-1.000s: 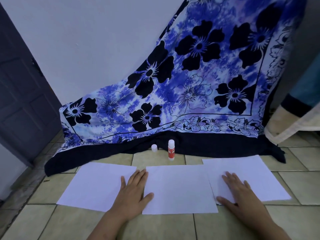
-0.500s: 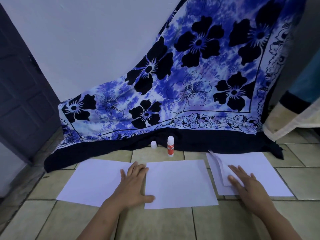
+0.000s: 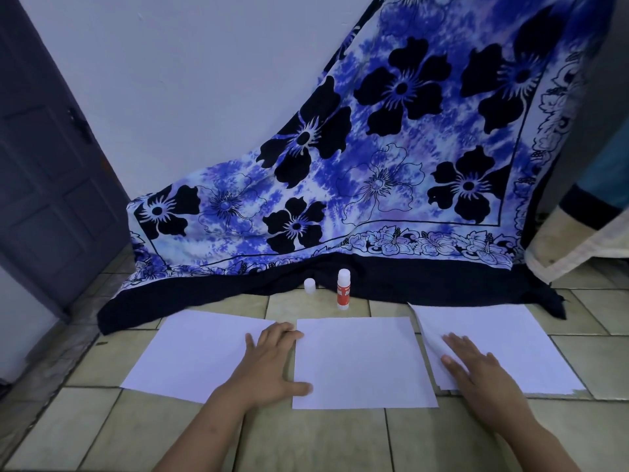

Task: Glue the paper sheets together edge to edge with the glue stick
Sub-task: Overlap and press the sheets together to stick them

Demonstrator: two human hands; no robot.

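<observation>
Three white paper sheets lie side by side on the tiled floor: a left sheet [image 3: 190,352], a middle sheet [image 3: 360,362] and a right sheet [image 3: 510,338]. My left hand [image 3: 272,366] lies flat between the left and middle sheets, its thumb on the middle sheet's lower left corner. My right hand [image 3: 476,369] presses flat on the right sheet's left part. An uncapped red and white glue stick [image 3: 343,294] stands upright behind the middle sheet, with its white cap [image 3: 309,286] to the left of it.
A blue floral cloth [image 3: 374,185] hangs down the wall and spills onto the floor just behind the sheets. A dark door [image 3: 44,165] stands at the left. Another fabric edge [image 3: 578,247] hangs at the right.
The right sheet slid rightward off the middle sheet, its left edge lifted briefly and now lies flat again. My right hand moved with it. My left hand stayed in place.
</observation>
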